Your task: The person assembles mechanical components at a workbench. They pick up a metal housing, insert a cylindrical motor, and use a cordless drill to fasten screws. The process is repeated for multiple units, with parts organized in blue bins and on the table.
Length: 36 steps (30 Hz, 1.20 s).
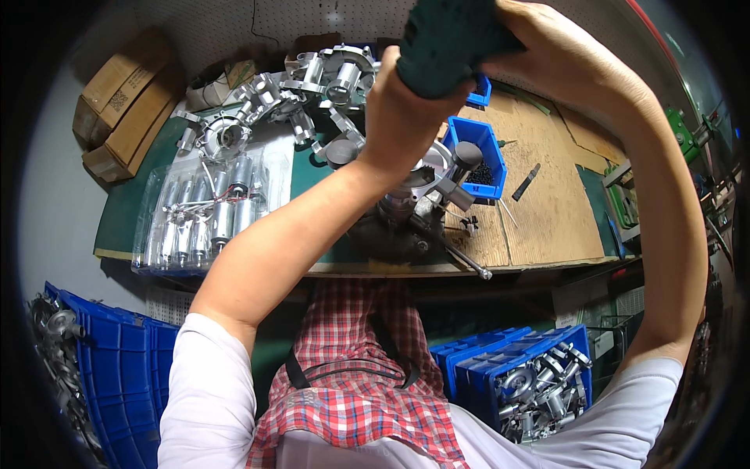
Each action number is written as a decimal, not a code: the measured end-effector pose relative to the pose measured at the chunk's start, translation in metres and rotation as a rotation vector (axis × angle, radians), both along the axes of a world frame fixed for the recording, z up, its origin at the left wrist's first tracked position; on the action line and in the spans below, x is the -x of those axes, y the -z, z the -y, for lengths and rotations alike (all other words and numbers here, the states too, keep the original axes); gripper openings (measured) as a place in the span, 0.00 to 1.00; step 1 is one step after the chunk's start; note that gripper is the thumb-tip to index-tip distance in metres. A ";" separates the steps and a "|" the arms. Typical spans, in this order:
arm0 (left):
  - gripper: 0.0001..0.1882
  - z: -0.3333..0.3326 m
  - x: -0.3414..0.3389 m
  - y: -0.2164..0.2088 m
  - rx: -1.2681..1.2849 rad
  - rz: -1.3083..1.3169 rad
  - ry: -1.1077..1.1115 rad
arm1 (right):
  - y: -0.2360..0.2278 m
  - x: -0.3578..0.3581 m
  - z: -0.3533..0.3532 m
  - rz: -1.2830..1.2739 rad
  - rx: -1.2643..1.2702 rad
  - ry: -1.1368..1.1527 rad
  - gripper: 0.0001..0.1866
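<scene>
Both my hands are raised at the top of the view around a dark green power tool (449, 47) with vent slots; its upper end is cut off by the frame. My left hand (406, 117) is closed round its lower part. The fingers of my right hand (539, 39) close on its right side, partly hidden behind it. Below my left hand, a dark bench vise (394, 234) bears a silver metal casting (402, 199), partly covered by my wrist. A grey cylindrical part (466, 156) stands beside that casting.
A blue bin (500, 168) of small black screws sits on cardboard (555, 227), left of a dark knife-like tool (526, 181). Metal castings (223, 137) and a clear tray of motors (148, 227) lie left. Blue crates (125, 375) stand below; a vise handle (473, 264) juts over the edge.
</scene>
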<state>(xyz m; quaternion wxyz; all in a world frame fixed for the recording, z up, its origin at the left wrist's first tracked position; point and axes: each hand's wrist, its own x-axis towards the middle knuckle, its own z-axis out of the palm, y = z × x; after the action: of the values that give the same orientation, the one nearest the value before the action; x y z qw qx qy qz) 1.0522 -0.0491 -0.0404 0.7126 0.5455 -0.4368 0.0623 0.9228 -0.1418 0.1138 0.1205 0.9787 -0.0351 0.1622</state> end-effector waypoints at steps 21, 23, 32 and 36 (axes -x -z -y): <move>0.26 -0.002 -0.038 0.001 -0.144 0.078 0.373 | 0.024 -0.023 -0.006 0.311 0.361 -0.020 0.20; 0.26 -0.002 -0.040 0.002 -0.148 0.083 0.364 | 0.026 -0.022 -0.008 0.311 0.370 -0.005 0.20; 0.28 0.002 -0.042 0.006 -0.092 0.052 0.333 | 0.027 -0.031 -0.002 0.370 0.427 -0.045 0.21; 0.28 -0.003 -0.040 0.004 -0.100 -0.036 0.411 | 0.027 -0.032 -0.010 0.327 0.385 0.024 0.22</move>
<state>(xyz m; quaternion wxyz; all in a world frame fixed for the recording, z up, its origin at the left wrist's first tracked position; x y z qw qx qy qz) 1.0924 -0.0465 -0.0449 0.6899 0.4807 -0.5287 -0.1160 0.9547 -0.1315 0.0865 0.2994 0.8980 -0.0343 0.3207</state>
